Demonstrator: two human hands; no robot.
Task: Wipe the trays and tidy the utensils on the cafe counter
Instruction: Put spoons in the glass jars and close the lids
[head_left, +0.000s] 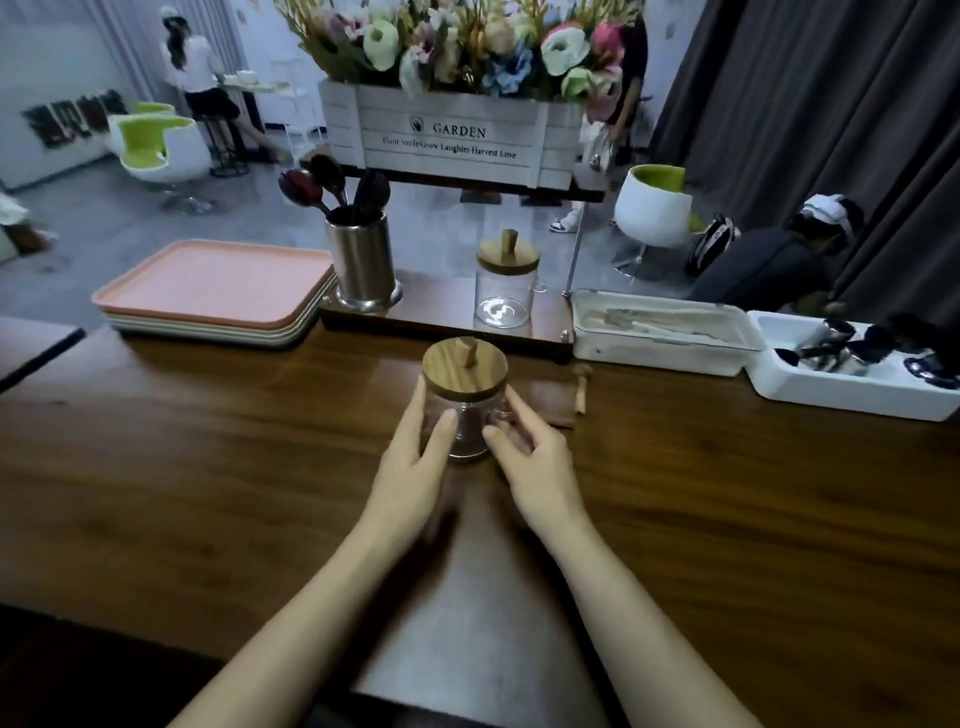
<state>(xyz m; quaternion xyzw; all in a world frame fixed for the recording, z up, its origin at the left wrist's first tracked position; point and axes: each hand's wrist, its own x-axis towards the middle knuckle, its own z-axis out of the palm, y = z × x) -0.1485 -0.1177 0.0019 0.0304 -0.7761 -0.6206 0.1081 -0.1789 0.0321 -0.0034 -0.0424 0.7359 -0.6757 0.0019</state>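
The left hand (415, 460) and right hand (537, 460) cup the glass jar (464, 415) between them on the tabletop (208, 467), fingers curled round its sides. Tilting it in a lift might shed the wooden lid (464, 370). Smooth glass could also slip, or strike the wooden spoon (581, 391) just beyond the right hand.

A lidded jar (465, 410) is filling the gap between the fingers (445, 425). Just right of them a wooden peg (581, 389) is lying. Beyond them a second jar (506, 286) and a utensil pot (363, 260) are standing in the way; bare bench (208, 467) is lying open leftward and nearer.
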